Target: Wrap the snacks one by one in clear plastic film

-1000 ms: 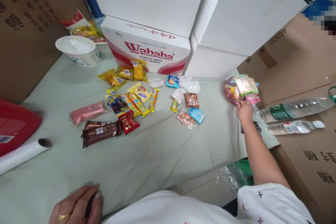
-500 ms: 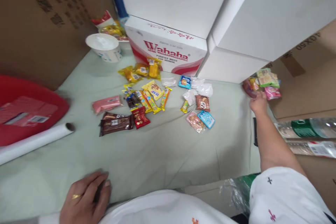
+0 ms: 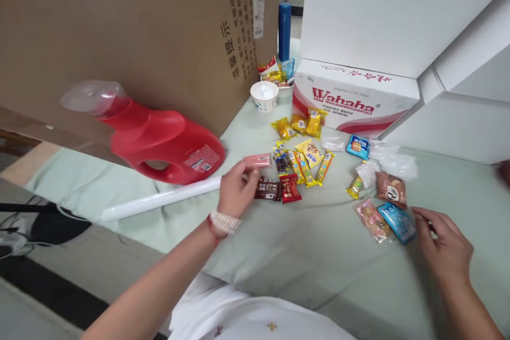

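My left hand (image 3: 238, 186), with a pearl bracelet at its wrist, lies over the left end of the dark brown wrapped bars (image 3: 268, 190). Its thumb and index finger are apart; the other fingertips are hidden. Just beyond it is a pink packet (image 3: 257, 160), and a red packet (image 3: 290, 189) adjoins the bars. My right hand (image 3: 445, 244) has bent fingers pinched at the right edge of a blue packet (image 3: 397, 221); the exact contact is hard to see. A pinkish clear packet (image 3: 373, 219) and a brown packet (image 3: 391, 188) lie against the blue one.
Yellow snack packets (image 3: 306, 163) and clear wrappers (image 3: 398, 164) lie farther back. Behind stand a paper cup (image 3: 264, 96), a Wahaha carton (image 3: 350, 101) and a large brown box (image 3: 171, 37). At left are a red jug (image 3: 171, 141) and a white roll (image 3: 163, 199).
My left hand has risen from the near edge to the brown bars. My right hand has left the snacks at the far right for the blue packet. The view has swung left.
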Motion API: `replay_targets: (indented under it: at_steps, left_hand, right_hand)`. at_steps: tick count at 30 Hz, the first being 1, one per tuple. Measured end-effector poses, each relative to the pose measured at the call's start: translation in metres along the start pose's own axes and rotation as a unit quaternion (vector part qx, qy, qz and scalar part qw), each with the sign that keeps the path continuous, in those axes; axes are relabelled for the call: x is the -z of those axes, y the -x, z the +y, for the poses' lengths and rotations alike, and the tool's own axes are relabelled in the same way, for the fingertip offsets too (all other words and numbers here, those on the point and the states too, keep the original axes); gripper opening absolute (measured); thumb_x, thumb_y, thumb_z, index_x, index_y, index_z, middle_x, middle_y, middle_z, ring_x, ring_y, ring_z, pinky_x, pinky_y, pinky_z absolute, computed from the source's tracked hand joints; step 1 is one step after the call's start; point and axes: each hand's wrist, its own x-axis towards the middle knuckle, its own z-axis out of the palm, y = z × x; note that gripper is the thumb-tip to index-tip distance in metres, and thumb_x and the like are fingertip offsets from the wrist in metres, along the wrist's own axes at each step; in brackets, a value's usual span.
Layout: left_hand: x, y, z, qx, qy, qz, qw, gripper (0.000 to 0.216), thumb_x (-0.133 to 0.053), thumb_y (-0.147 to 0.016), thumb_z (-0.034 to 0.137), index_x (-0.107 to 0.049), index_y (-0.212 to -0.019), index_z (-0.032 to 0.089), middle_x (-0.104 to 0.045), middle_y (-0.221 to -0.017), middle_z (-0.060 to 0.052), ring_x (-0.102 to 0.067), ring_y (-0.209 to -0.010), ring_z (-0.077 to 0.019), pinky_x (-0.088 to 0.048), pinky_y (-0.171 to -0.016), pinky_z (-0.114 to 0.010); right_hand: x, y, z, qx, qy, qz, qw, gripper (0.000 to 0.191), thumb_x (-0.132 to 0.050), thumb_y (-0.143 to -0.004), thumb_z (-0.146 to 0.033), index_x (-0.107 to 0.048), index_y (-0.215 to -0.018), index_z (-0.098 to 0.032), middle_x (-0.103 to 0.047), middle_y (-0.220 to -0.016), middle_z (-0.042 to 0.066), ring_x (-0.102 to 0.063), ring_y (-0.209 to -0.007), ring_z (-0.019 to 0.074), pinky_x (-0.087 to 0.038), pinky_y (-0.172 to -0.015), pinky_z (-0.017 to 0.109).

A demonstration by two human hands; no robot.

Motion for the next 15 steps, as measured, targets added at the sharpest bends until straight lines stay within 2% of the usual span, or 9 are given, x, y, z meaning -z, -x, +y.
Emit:
replay_targets:
  at_steps: [2,5,7,8,9,10,12,15]
  left_hand:
    - [-0.026,-0.064,0.009,0.0,-0.047,0.036,0.998,0.009,-0.059,-0.085,0.017,-0.067,-0.09,0.016,-0.071,-0.094,-0.007,-0.067,-0.084,-0.0189,-0.054,-0.082,-0.033]
    - [-0.057,-0.155,0.017,-0.038,-0.106,0.082,0.99,0.03,-0.062,-0.083,0.011,-0.065,-0.112,0.013,-0.063,-0.132,-0.018,-0.066,-0.11,-0.0236,-0.051,-0.097,-0.039]
    - [-0.066,-0.198,0.016,-0.078,-0.158,0.043,0.983,0.026,-0.06,-0.084,0.01,-0.065,-0.109,0.008,-0.055,-0.146,-0.021,-0.06,-0.124,-0.0229,-0.048,-0.101,-0.038]
    - [-0.067,-0.212,0.014,-0.109,-0.193,0.003,0.975,0.027,-0.052,-0.088,0.014,-0.063,-0.109,0.001,-0.052,-0.148,-0.025,-0.058,-0.125,-0.0211,-0.047,-0.1,-0.037]
    - [-0.066,-0.221,0.012,-0.129,-0.2,-0.019,0.971,0.038,-0.039,-0.092,0.02,-0.061,-0.107,-0.008,-0.052,-0.146,-0.025,-0.057,-0.124,-0.0191,-0.044,-0.098,-0.033]
    - [-0.063,-0.227,0.01,-0.142,-0.204,-0.032,0.968,0.045,-0.03,-0.095,0.022,-0.059,-0.103,-0.012,-0.057,-0.138,-0.024,-0.058,-0.121,-0.0185,-0.044,-0.095,-0.033]
    - [-0.056,-0.228,0.009,-0.16,-0.208,-0.04,0.964,0.053,-0.019,-0.098,0.023,-0.058,-0.094,-0.013,-0.065,-0.125,-0.019,-0.061,-0.114,-0.0173,-0.044,-0.09,-0.032]
    - [-0.046,-0.212,0.017,-0.175,-0.218,-0.024,0.96,0.043,-0.029,-0.099,0.017,-0.064,-0.091,-0.007,-0.07,-0.114,-0.015,-0.065,-0.111,-0.0219,-0.046,-0.093,-0.037]
  right_hand:
    - [0.0,0.016,-0.012,-0.023,0.007,0.027,0.999,0.031,-0.048,-0.095,-0.047,-0.071,-0.115,-0.042,-0.072,-0.103,0.013,-0.07,-0.096,0.0364,-0.054,-0.087,0.053]
    - [0.003,0.037,-0.024,-0.062,0.005,0.042,0.997,0.032,-0.049,-0.094,-0.045,-0.071,-0.117,-0.038,-0.071,-0.102,0.013,-0.069,-0.093,0.038,-0.054,-0.086,0.056]
    - [0.008,0.047,-0.027,-0.09,0.0,0.046,0.995,0.031,-0.05,-0.094,-0.044,-0.071,-0.116,-0.037,-0.071,-0.103,0.012,-0.069,-0.093,0.0379,-0.054,-0.087,0.056]
    - [0.012,0.052,-0.027,-0.1,0.0,0.047,0.994,0.03,-0.051,-0.094,-0.044,-0.071,-0.115,-0.037,-0.071,-0.104,0.012,-0.069,-0.093,0.0376,-0.054,-0.087,0.056]
    - [0.016,0.056,-0.025,-0.105,0.0,0.046,0.993,0.028,-0.051,-0.094,-0.044,-0.071,-0.114,-0.037,-0.071,-0.103,0.011,-0.069,-0.093,0.0372,-0.054,-0.087,0.056]
    - [0.021,0.06,-0.023,-0.103,0.0,0.04,0.994,0.027,-0.051,-0.095,-0.044,-0.07,-0.112,-0.037,-0.072,-0.103,0.01,-0.07,-0.093,0.0366,-0.054,-0.087,0.056]
    - [0.03,0.068,-0.018,-0.094,0.002,0.028,0.995,0.024,-0.051,-0.095,-0.044,-0.07,-0.109,-0.038,-0.072,-0.102,0.009,-0.07,-0.093,0.0353,-0.053,-0.087,0.055]
    - [0.042,0.076,-0.014,-0.1,0.011,0.037,0.994,0.023,-0.05,-0.096,-0.043,-0.069,-0.109,-0.039,-0.071,-0.103,0.008,-0.07,-0.093,0.0341,-0.053,-0.088,0.055]
